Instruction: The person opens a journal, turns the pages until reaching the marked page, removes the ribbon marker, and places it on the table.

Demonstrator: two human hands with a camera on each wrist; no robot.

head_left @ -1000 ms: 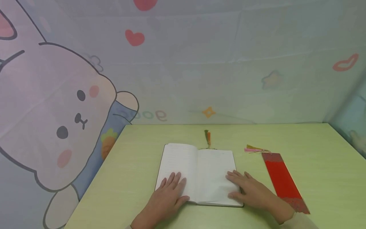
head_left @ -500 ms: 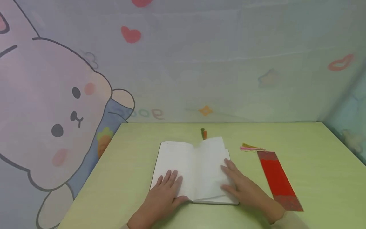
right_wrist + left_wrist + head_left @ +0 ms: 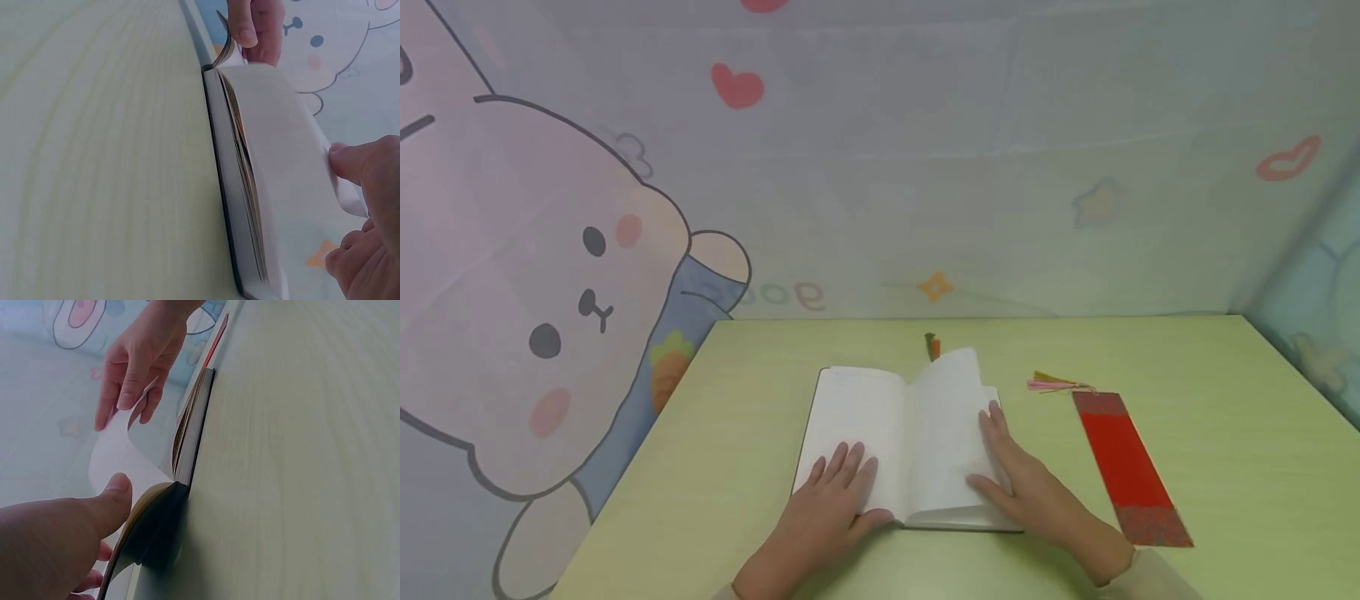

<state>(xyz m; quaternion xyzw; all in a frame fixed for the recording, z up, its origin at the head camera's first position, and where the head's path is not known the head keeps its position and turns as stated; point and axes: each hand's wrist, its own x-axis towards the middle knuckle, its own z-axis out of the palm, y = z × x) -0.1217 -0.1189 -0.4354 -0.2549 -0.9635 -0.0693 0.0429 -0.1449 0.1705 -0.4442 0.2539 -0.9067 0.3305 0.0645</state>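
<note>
A notebook lies open on the table, its white pages facing up. My left hand rests on the left page with fingers straight and spread, the thumb near the bottom of the fold. On the right side, my right hand pinches a page by its outer edge. The right wrist view shows the thumb on top of that page, with the other fingers below it. The page bows upward, above the thick stack of pages beneath.
A red bookmark with a pink and yellow tassel lies right of the notebook. A green and orange tassel shows behind the notebook. A printed cloth hangs past the table's back edge.
My right hand has taken hold of the right page and lifted it, shifting slightly inward. The left hand stays on the left page. The whole head view has drifted a little.
</note>
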